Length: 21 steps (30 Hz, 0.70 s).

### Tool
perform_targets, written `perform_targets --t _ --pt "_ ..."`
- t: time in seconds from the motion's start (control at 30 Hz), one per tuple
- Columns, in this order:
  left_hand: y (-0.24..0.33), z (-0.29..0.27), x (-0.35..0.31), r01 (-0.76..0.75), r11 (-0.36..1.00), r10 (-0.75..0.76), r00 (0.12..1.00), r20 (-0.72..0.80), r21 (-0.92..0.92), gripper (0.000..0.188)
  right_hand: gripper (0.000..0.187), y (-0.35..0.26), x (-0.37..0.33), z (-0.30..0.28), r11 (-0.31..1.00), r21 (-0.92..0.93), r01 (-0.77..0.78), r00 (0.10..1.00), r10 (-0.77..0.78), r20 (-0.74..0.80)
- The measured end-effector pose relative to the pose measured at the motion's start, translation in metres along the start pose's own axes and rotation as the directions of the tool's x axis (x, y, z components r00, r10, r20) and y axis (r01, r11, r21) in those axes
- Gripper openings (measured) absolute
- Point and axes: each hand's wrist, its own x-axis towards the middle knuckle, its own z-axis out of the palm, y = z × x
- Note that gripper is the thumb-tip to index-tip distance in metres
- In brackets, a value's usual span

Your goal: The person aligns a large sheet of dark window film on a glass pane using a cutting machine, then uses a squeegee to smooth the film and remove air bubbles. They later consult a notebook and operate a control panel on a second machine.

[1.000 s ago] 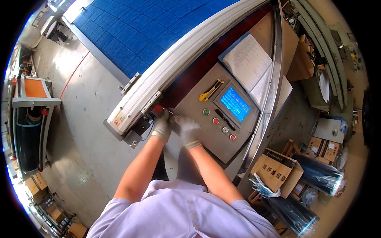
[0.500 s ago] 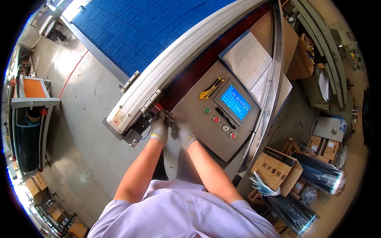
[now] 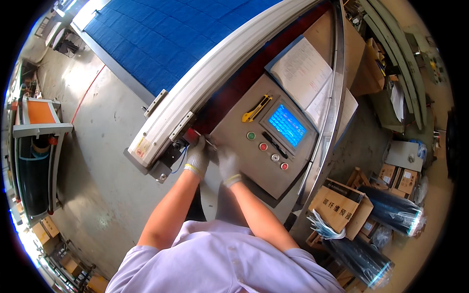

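Note:
Both my hands wear grey-white knitted gloves with yellow cuff bands and work close together at the near end of a white machine beam [image 3: 210, 68]. My left hand [image 3: 197, 158] is closed with its fingertips against a small red block [image 3: 191, 136] beside the beam's end bracket; what lies inside its grip is hidden. My right hand [image 3: 228, 166], slightly blurred, is just to the right, its fingers pinched. A thin metal piece [image 3: 211, 143] sticks out from its fingertips toward my left hand; its kind is too small to tell.
Right of my hands, a grey control panel [image 3: 239, 141] has a lit blue screen [image 3: 286, 125], round buttons, a yellow utility knife [image 3: 257, 108] and a black pen [image 3: 275, 143]. An open notebook [image 3: 304, 68] lies beyond. A blue sheet [image 3: 146, 39] covers the machine bed. Cardboard boxes [image 3: 337, 205] and wrapped rolls stand right.
My right hand has shifted slightly away from my left, and the thin metal piece shows more plainly between them. My left hand stays by the red block. The view has moved slightly.

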Motion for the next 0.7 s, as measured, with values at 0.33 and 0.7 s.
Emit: perform_targets --t 0.33,0.7 --pt "0.006 0.015 0.023 -0.017 0.999 0.018 1.000 -0.024 0.046 0.020 0.032 -0.022 0.039 0.002 0.361 0.810 -0.462 0.865 0.386 0.321" --pt "0.010 0.013 0.026 -0.012 1.000 0.012 1.000 0.006 0.007 0.022 0.018 -0.025 0.026 -0.016 0.455 -0.838 0.303 0.895 -0.437 0.086"
